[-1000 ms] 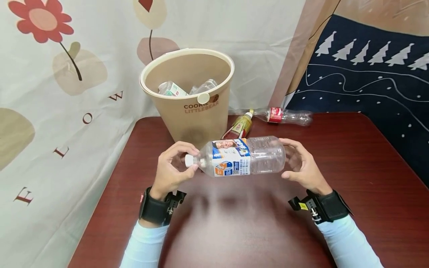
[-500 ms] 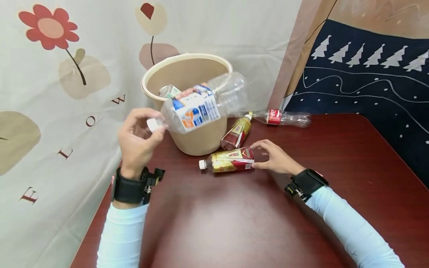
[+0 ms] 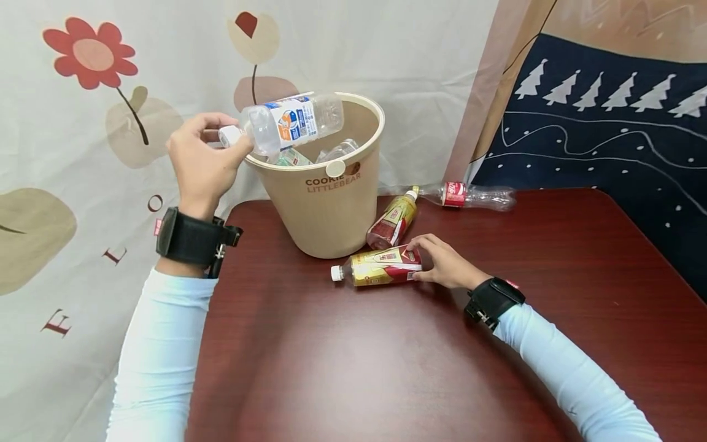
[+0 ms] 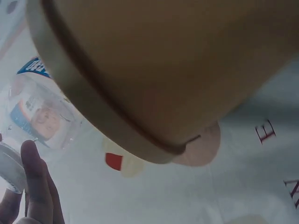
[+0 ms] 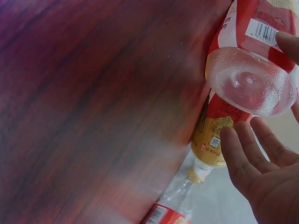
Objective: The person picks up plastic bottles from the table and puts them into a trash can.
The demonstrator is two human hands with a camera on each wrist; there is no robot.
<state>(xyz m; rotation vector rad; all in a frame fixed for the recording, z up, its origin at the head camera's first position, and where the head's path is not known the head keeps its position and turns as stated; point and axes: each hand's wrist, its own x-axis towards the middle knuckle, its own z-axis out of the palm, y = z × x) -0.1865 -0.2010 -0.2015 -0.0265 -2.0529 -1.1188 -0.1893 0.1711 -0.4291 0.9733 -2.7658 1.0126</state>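
My left hand (image 3: 204,159) pinches the white cap of a clear plastic bottle (image 3: 295,123) with a blue, white and orange label. This bottle lies tilted above the mouth of a beige bucket (image 3: 326,209). In the left wrist view the bottle (image 4: 42,116) shows beyond the bucket's rim (image 4: 88,105). At the table's middle, my right hand (image 3: 447,264) grips the base end of a yellow-and-red labelled drink bottle (image 3: 383,267) lying on its side. The right wrist view shows its clear base (image 5: 250,84) by the thumb, some fingers spread below.
Behind the gripped drink bottle lies a similar yellow-and-red bottle (image 3: 393,218) against the bucket. Farther back is a clear bottle with a red label (image 3: 454,194). Clear plastic bottles (image 3: 338,150) lie inside the bucket. Printed curtains (image 3: 420,73) hang behind the dark red table (image 3: 353,362).
My left hand has carried the clear bottle up and left to above the bucket. The right hand has let go of that bottle's base and come down onto the yellow-and-red drink bottle.
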